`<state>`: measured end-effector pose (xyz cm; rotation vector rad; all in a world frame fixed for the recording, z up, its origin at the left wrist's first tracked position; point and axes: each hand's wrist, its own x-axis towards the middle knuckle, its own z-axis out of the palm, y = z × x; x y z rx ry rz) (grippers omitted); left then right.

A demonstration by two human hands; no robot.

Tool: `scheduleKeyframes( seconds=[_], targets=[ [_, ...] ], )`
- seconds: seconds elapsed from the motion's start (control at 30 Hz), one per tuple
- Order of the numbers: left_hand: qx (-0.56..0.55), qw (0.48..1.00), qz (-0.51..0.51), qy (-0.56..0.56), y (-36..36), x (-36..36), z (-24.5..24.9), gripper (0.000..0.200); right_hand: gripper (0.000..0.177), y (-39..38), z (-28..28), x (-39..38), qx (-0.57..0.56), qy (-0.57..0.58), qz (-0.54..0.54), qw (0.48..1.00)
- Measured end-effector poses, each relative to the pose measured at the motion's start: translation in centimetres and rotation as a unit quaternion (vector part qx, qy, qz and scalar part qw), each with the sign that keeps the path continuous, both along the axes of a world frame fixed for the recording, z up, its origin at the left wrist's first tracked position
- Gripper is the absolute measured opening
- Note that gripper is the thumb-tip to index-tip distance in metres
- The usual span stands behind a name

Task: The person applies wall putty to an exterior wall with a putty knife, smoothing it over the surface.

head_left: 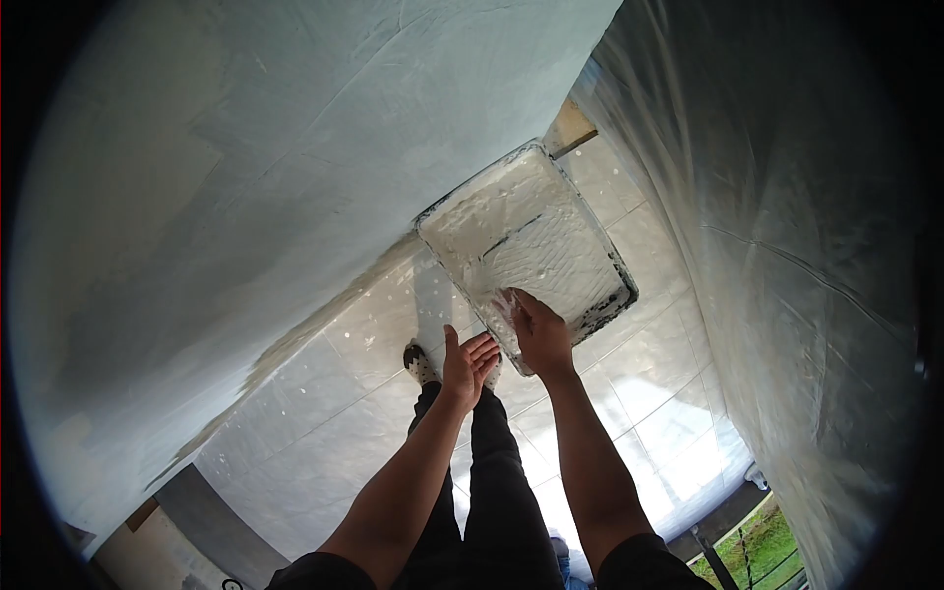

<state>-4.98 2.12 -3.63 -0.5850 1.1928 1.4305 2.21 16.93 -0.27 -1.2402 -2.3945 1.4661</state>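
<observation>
A paint tray [590, 202], coated with white paint and ribbed inside, is held up in front of me over the floor. My right hand [539, 332] grips its near edge, thumb on the inside face. Just to the left of the tray's corner is my left hand [466, 361], fingers apart and holding nothing, its fingertips close to the tray. Below the hands I see my dark trousers [492, 492] and a paint-spattered shoe [420, 364] on the floor.
A white painted wall [216, 197] fills the left side. Plastic sheeting [787, 246] hangs on the right. The floor is pale tiles [324, 413] under a covering speckled with paint. A strip of grass and a railing [767, 546] show at the bottom right.
</observation>
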Motion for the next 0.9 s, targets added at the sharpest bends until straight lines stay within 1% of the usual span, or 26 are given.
scheduleKeyframes(
  seconds=[0.03, 0.1, 0.17, 0.2, 0.23, 0.3, 0.33, 0.37, 0.43, 0.47, 0.53, 0.57, 0.63, 0.67, 0.73, 0.77, 0.83, 0.87, 0.9],
  targets=[
    [0.002, 1.0, -0.001, -0.001, 0.2, 0.1, 0.1, 0.115, 0.034, 0.1, 0.1, -0.1, 0.002, -0.028, 0.033, 0.999],
    [0.0, 1.0, -0.002, 0.005, 0.1, 0.0, 0.2, 0.115, 0.033, 0.0, -0.2, 0.0, 0.019, -0.018, 0.023, 0.999],
    [-0.003, 1.0, -0.003, 0.006, 0.1, -0.2, 0.1, 0.115, 0.033, 0.1, -0.1, -0.3, 0.041, 0.086, -0.082, 0.992],
    [-0.004, 1.0, -0.007, 0.003, 0.1, -0.1, 0.1, 0.115, 0.033, 0.2, -0.2, -0.5, 0.076, 0.066, -0.074, 0.992],
    [-0.003, 1.0, -0.008, 0.002, 0.0, 0.1, 0.1, 0.115, 0.033, 0.2, -0.2, -0.4, 0.077, 0.065, -0.075, 0.992],
    [-0.003, 1.0, 0.0, 0.008, 0.1, 0.1, 0.1, 0.115, 0.033, 0.4, -0.3, -0.7, 0.023, -0.036, -0.016, 0.999],
    [-0.001, 1.0, 0.0, 0.009, 0.2, 0.0, 0.1, 0.115, 0.033, 0.4, -0.1, -1.0, 0.047, -0.001, -0.032, 0.998],
    [0.0, 1.0, -0.004, 0.009, 0.2, 0.0, 0.1, 0.115, 0.033, 0.5, 0.1, -1.2, 0.048, 0.0, -0.03, 0.998],
    [-0.002, 1.0, -0.007, 0.007, -0.2, 0.2, 0.0, 0.115, 0.034, 0.5, 0.3, -1.2, 0.056, 0.047, -0.055, 0.996],
    [0.002, 1.0, -0.002, 0.006, -0.3, 0.3, -0.1, 0.115, 0.034, 0.3, 0.0, -0.9, 0.056, 0.045, -0.057, 0.996],
    [0.01, 1.0, 0.002, 0.008, 0.0, 0.1, -0.1, 0.115, 0.033, 0.3, -0.6, -1.0, 0.051, -0.008, 0.01, 0.999],
    [0.006, 1.0, -0.003, 0.007, 0.0, 0.1, 0.0, 0.115, 0.033, 0.4, -0.3, -1.0, 0.052, -0.007, 0.01, 0.999],
    [-0.001, 1.0, -0.007, 0.005, -0.1, -0.1, 0.0, 0.116, 0.031, 0.4, 0.5, -0.8, 0.044, 0.067, -0.069, 0.994],
    [0.005, 1.0, -0.004, 0.002, -0.2, -0.1, -0.2, 0.116, 0.031, 0.1, 0.2, -0.6, 0.044, 0.066, -0.07, 0.994],
    [0.015, 1.0, -0.004, -0.002, -0.4, 0.0, -0.4, 0.116, 0.03, -0.5, -0.4, -0.1, 0.066, 0.022, 0.013, 0.997],
    [0.017, 1.0, -0.004, -0.008, -0.5, -0.1, -0.6, 0.116, 0.03, -0.7, -0.3, 0.1, 0.069, 0.023, 0.012, 0.997],
    [0.02, 1.0, -0.005, -0.012, -0.8, -0.6, -0.8, 0.116, 0.031, -1.8, 0.1, 0.5, 0.154, 0.051, 0.011, 0.987],
    [0.024, 1.0, -0.005, -0.01, -1.0, -0.8, -0.8, 0.115, 0.034, -2.3, 0.7, 0.6, 0.179, 0.054, 0.001, 0.982],
    [0.03, 0.999, -0.007, -0.009, -1.0, -1.0, -0.8, 0.115, 0.034, -2.9, 0.7, 0.6, 0.18, 0.053, -0.002, 0.982]
  ],
)
